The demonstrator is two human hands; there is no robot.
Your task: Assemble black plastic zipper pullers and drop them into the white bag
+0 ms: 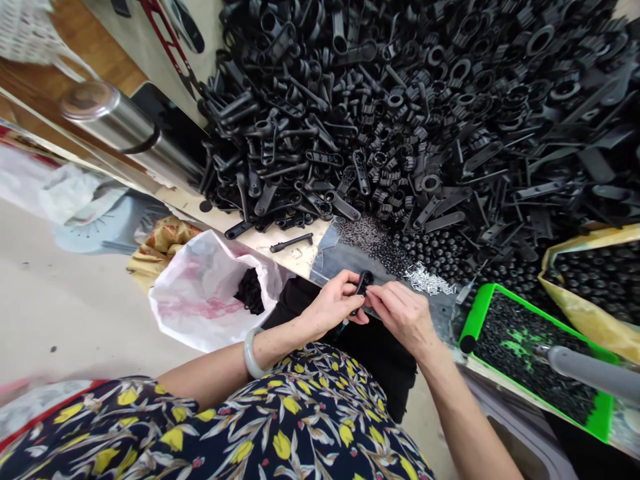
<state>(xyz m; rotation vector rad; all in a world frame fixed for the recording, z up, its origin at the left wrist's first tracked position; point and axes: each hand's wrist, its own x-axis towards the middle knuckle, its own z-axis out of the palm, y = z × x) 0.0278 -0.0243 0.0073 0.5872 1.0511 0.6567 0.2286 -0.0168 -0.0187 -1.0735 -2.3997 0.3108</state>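
Note:
Between the fingers of my left hand [336, 303] is a black plastic lever [365, 281], held near the table's front edge. My right hand [404, 312] meets it from the other side, thumb and fingertips pinched together against the lever; whatever small piece they may grip is hidden. Just beyond my hands lie a heap of short silver pins [429, 279] and a spread of tiny dark parts [367, 237]. One loose black lever [291, 243] rests on the pale board to the left.
A large pile of black plastic parts [320, 120] covers the back of the table. At right are a green-rimmed tray [493, 293] of small black pieces and a grey-handled tool [590, 370]. A steel flask [130, 130] stands left, above a white bag [195, 293].

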